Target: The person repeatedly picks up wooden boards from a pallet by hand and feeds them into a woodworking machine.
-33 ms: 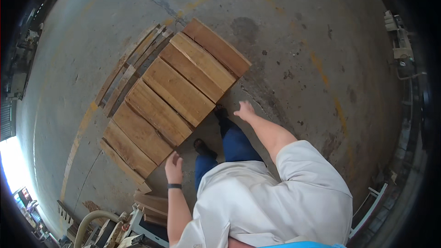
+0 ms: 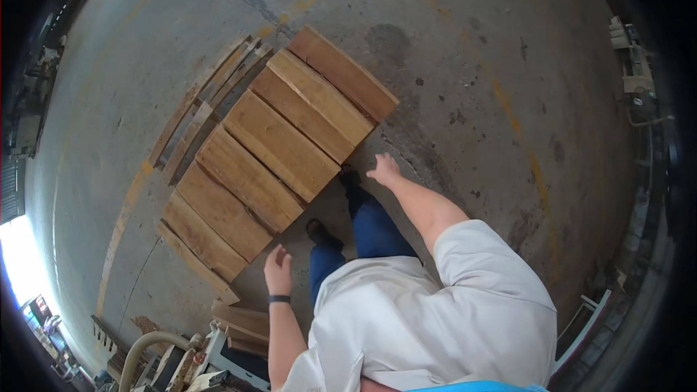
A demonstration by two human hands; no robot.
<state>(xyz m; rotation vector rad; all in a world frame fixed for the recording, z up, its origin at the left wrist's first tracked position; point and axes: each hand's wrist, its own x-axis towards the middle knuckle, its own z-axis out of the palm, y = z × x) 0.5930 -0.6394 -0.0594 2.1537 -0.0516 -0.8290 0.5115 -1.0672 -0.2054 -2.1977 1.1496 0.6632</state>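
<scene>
Wooden boards [image 2: 250,152] lie side by side in a slanting row before me, with narrow gaps and some rough edges. My left hand [image 2: 277,270] hangs just short of the row's near edge, closest to a wide brown board [image 2: 223,210]. Its fingers are loosely bent, the thumb stands apart, and it holds nothing. Past the near corner of the boards, over the floor, my right hand [image 2: 385,169] is empty too, its fingers apart. A reddish-brown board [image 2: 345,72] closes the row at the far right. A thin strip of wood [image 2: 200,263] lies at the left end.
Pallet slats [image 2: 190,134] stick out behind the boards. More wood pieces [image 2: 241,327] lie at lower left, beside a machine with a thick beige hose [image 2: 134,352]. My shoes [image 2: 319,234] stand close to the row. Yellow lines [image 2: 506,101] mark the concrete floor.
My left hand has drawn back a little from the boards' near edge, toward me. My right hand has shifted slightly up and to the left. The boards have not moved.
</scene>
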